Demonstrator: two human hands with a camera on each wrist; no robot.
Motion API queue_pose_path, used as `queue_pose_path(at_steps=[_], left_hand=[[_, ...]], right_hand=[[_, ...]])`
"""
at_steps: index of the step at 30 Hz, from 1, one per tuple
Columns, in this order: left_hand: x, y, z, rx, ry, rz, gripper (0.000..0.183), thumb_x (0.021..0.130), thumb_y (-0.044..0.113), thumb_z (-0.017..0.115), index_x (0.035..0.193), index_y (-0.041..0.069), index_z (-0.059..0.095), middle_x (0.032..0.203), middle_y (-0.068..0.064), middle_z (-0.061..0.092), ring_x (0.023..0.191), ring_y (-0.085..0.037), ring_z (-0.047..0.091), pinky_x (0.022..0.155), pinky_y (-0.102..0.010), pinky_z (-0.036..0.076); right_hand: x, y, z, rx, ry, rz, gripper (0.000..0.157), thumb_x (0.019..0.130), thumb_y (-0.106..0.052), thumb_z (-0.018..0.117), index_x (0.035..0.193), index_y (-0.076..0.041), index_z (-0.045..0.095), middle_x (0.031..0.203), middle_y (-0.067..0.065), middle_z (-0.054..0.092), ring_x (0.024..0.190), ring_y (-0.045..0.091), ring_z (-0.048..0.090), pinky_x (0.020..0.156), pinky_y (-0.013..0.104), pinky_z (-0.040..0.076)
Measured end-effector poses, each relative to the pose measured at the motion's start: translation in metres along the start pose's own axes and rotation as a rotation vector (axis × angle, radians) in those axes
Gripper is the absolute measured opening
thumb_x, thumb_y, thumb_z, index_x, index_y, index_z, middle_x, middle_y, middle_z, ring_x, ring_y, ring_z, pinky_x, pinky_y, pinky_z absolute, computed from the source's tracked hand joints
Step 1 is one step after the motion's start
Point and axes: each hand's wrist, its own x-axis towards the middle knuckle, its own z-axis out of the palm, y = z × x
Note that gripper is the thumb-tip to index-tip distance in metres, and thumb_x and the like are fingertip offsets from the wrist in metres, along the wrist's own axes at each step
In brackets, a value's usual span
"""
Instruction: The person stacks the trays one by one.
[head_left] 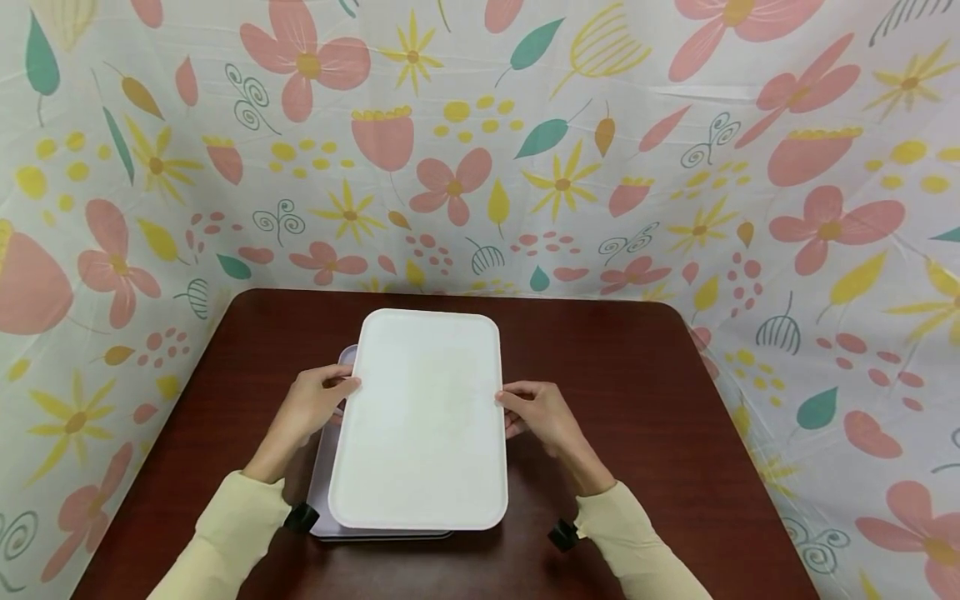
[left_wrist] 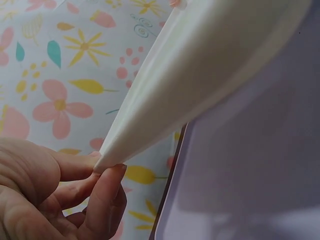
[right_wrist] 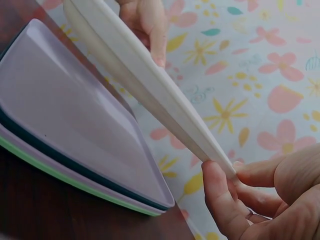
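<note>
A white rectangular tray (head_left: 427,425) with rounded corners is held up between both hands. My left hand (head_left: 311,402) pinches its left long edge between thumb and fingers. On the opposite edge, my right hand (head_left: 542,412) pinches it the same way. Beneath the white tray lies a stack of trays, the top one lilac (right_wrist: 75,105). In the right wrist view, a dark teal tray (right_wrist: 75,162) and a light green tray (right_wrist: 95,192) show as rims lower in that stack. A gap separates the raised white tray from the lilac one.
The stack rests on a dark reddish-brown table (head_left: 622,400) with rounded far corners. A flower-patterned cloth (head_left: 480,150) hangs behind the table and along its sides. Black wrist devices (head_left: 302,518) sit by the cream sleeves (head_left: 232,521).
</note>
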Motion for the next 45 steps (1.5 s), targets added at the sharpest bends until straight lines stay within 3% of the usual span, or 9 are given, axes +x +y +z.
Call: queue_pose_path(at_steps=[9, 18, 29, 37, 45], left_hand=[[-0.003, -0.003, -0.011, 0.045, 0.017, -0.033, 0.044, 0.105, 0.021, 0.062, 0.141, -0.005, 0.059, 0.117, -0.023, 0.064, 0.088, -0.025, 0.065, 0.068, -0.038, 0.062], [-0.011, -0.009, -0.021, 0.026, -0.003, -0.056, 0.047, 0.105, 0.022, 0.062, 0.143, -0.007, 0.056, 0.132, -0.03, 0.06, 0.097, -0.029, 0.069, 0.069, -0.039, 0.062], [-0.016, -0.015, -0.027, 0.071, 0.005, -0.046, 0.049, 0.106, 0.023, 0.061, 0.142, -0.009, 0.056, 0.128, -0.032, 0.061, 0.094, -0.029, 0.07, 0.072, -0.042, 0.062], [-0.013, -0.025, -0.026, 0.075, -0.012, -0.051, 0.047, 0.105, 0.02, 0.062, 0.14, -0.011, 0.056, 0.123, -0.031, 0.063, 0.096, -0.031, 0.07, 0.077, -0.048, 0.062], [-0.01, -0.035, -0.026, 0.086, -0.023, -0.055, 0.047, 0.104, 0.017, 0.063, 0.14, -0.012, 0.056, 0.112, -0.024, 0.065, 0.09, -0.026, 0.069, 0.077, -0.049, 0.061]], right_hand=[[0.0, -0.002, 0.013, -0.012, -0.024, -0.031, 0.029, 0.098, -0.006, 0.069, 0.12, 0.014, 0.069, 0.079, 0.014, 0.069, 0.059, 0.018, 0.064, 0.056, 0.032, 0.06], [-0.002, 0.0, 0.028, -0.05, -0.038, -0.049, 0.027, 0.097, -0.006, 0.071, 0.117, 0.012, 0.071, 0.08, 0.017, 0.07, 0.059, 0.019, 0.065, 0.058, 0.038, 0.061], [-0.002, 0.006, 0.04, -0.11, -0.038, -0.065, 0.024, 0.096, 0.0, 0.068, 0.118, 0.011, 0.07, 0.077, 0.014, 0.068, 0.059, 0.019, 0.065, 0.058, 0.039, 0.061], [0.0, 0.011, 0.046, -0.112, -0.022, -0.062, 0.023, 0.095, 0.0, 0.069, 0.115, 0.012, 0.071, 0.075, 0.012, 0.067, 0.056, 0.017, 0.064, 0.06, 0.049, 0.061], [0.003, 0.02, 0.05, -0.104, -0.035, -0.049, 0.036, 0.096, -0.001, 0.069, 0.128, 0.013, 0.063, 0.078, 0.014, 0.069, 0.057, 0.019, 0.065, 0.062, 0.052, 0.061]])
